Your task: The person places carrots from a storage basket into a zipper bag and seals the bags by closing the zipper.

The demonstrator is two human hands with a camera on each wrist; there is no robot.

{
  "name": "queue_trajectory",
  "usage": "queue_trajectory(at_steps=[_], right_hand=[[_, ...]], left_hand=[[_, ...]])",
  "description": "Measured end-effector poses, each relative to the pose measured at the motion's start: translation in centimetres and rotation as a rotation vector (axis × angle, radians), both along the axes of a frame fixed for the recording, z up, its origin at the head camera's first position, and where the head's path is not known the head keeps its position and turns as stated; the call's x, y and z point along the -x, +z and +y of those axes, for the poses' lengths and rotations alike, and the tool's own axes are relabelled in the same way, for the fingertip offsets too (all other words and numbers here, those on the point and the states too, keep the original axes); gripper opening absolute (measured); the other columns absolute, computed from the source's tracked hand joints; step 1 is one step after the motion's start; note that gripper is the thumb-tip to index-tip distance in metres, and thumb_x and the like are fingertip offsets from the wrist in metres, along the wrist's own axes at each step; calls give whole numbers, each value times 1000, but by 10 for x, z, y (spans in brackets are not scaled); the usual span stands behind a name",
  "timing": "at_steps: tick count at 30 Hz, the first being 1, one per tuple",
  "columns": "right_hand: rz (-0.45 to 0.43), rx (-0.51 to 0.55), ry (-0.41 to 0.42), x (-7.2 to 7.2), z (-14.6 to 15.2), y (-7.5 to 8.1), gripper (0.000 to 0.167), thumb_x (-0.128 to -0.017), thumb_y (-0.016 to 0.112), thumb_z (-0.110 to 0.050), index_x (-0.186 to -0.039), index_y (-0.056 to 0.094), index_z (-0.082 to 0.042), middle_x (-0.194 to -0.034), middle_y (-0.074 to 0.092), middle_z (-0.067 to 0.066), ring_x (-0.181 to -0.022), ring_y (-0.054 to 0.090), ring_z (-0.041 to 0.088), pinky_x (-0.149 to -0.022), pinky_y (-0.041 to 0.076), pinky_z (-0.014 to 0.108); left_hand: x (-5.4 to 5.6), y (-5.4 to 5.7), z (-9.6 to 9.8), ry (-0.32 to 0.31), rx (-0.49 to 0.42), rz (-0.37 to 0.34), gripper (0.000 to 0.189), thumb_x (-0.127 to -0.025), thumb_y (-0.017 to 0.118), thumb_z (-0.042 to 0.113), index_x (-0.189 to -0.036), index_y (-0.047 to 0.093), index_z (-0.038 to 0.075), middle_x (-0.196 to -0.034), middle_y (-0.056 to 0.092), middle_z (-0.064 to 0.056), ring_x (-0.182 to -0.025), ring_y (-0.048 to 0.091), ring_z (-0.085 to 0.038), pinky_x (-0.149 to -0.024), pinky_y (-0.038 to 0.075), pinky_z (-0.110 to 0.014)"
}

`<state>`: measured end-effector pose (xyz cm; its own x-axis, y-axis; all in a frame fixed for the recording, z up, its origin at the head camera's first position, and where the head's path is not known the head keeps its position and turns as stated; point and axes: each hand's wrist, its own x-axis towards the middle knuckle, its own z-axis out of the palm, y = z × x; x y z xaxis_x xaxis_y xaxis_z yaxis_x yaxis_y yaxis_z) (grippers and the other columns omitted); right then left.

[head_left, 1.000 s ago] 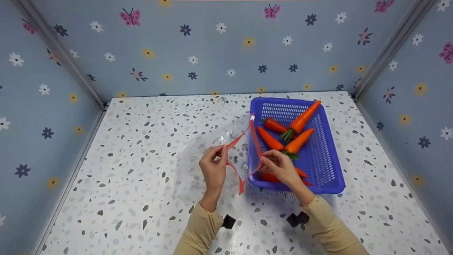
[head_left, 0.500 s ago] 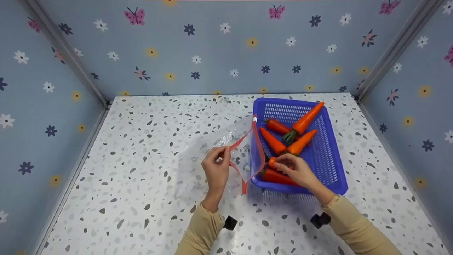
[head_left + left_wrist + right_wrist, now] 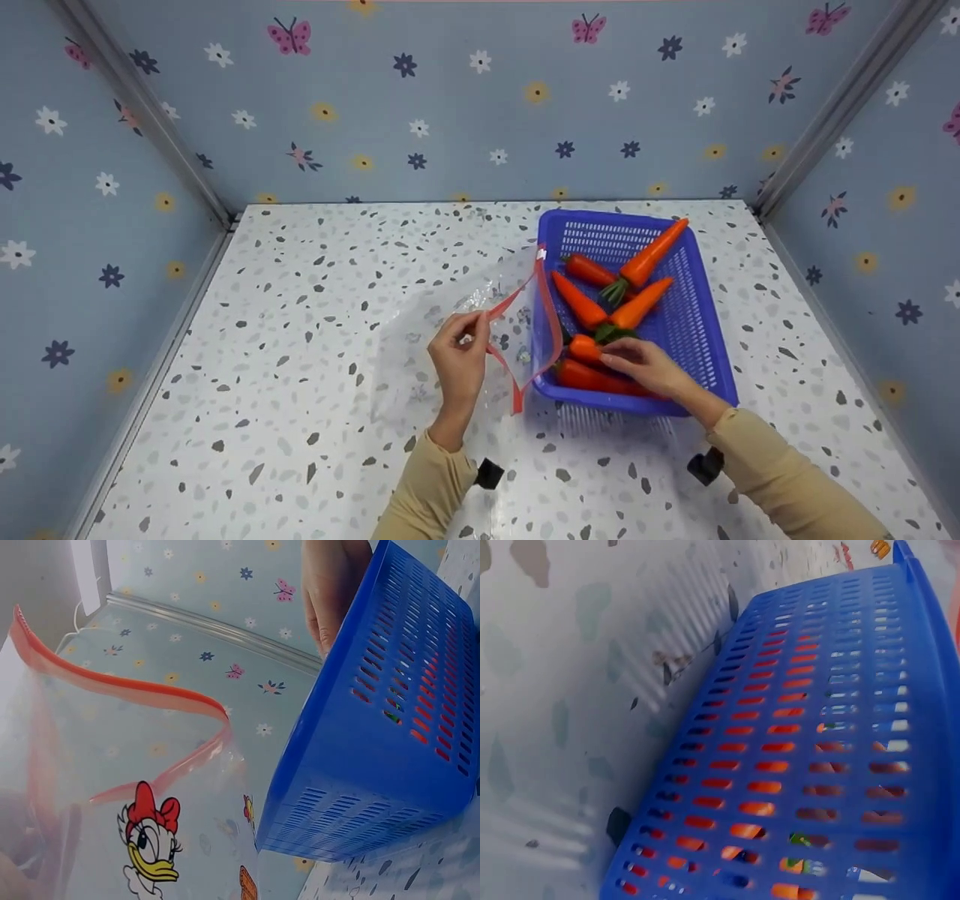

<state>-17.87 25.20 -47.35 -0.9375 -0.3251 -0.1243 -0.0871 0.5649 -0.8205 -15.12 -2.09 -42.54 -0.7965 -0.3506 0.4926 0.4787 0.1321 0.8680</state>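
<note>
My left hand (image 3: pixel 459 360) pinches the red-edged rim of a clear zip bag (image 3: pixel 420 352). The bag lies toward the left with its mouth spread beside the blue basket (image 3: pixel 705 360). A cartoon duck is printed on the zip bag (image 3: pixel 67 735) in the left wrist view. Inside the basket, my right hand (image 3: pixel 649 367) has thumb and fingers on an orange carrot (image 3: pixel 583 349), hiding its far end. A red carrot (image 3: pixel 592 377) lies just below it. Several other carrots (image 3: pixel 637 304) lie farther up in the basket. The right wrist view shows only the basket's slotted side (image 3: pixel 810 727).
The speckled white table (image 3: pixel 285 315) extends left of the bag and right of the basket. Flower-patterned walls (image 3: pixel 450 97) enclose the back and both sides. The basket's raised rim (image 3: pixel 541 300) stands between bag and carrots.
My right hand has let go of the bag's rim and moved right into the basket, onto the orange carrot. The left hand keeps its hold on the bag.
</note>
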Motion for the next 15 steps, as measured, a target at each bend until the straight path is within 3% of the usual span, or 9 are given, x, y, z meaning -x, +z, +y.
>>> queue_trajectory(at_steps=[8,15], right_hand=[[-82,-74,45,3,7,-4,47,-87,55,-32,-114,55,6,-107,58,17,-99,53,27,-88,40,43],[-146,-143,95,10,10,-12,48,-87,54,-37,-113,57,3,-102,59,12,-90,51,23,-83,42,41]], left_hand=[[0,0,-1,3,-5,-5,7,-80,59,-6,-81,65,-10,-70,58,-15,-61,50,-13,-47,41,-16],[-1,1,-2,-7,-8,-5,7,-80,59,-6,-82,65,-10,-69,57,-15,-61,50,-13,-46,41,-17]])
